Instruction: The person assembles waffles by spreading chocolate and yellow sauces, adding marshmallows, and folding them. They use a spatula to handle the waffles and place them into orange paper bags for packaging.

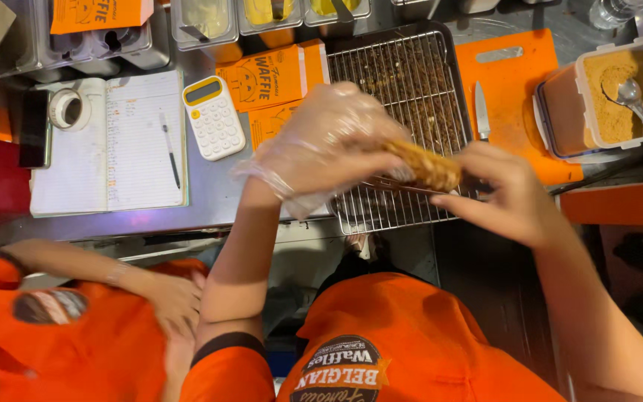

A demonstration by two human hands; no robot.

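In the head view, both forearms are seen reaching up from the lower part of the frame towards the centre, bent at the elbow and meeting over the near edge of a wire cooling rack (400,82). The left hand (329,141), covered by a loose clear plastic glove, is raised at centre frame with the wrist bent and the fingers curled closed around one end of a golden-brown waffle stick (424,165). The right hand (507,195), bare, is held just right of centre; its fingers are pinched together at the other end of the waffle stick, though what exactly is gripped there is blurred. The waffle stick is thus held between the two hands, just above the rack's lower edge.

The rack is set on a steel bench (210,201). To its right, an orange cutting board (511,112) is laid with a small knife (482,110) on it, and at the upper right a clear tub of brown crumb (612,97) with a metal spoon (634,100) is seen. Left of the rack, orange paper sleeves (269,82), a white and yellow calculator (213,117), an open notebook (109,145) with a pen (170,149) and a roll of tape (67,109) are placed. At lower left, another person's arm (113,275) in an orange shirt is visible.
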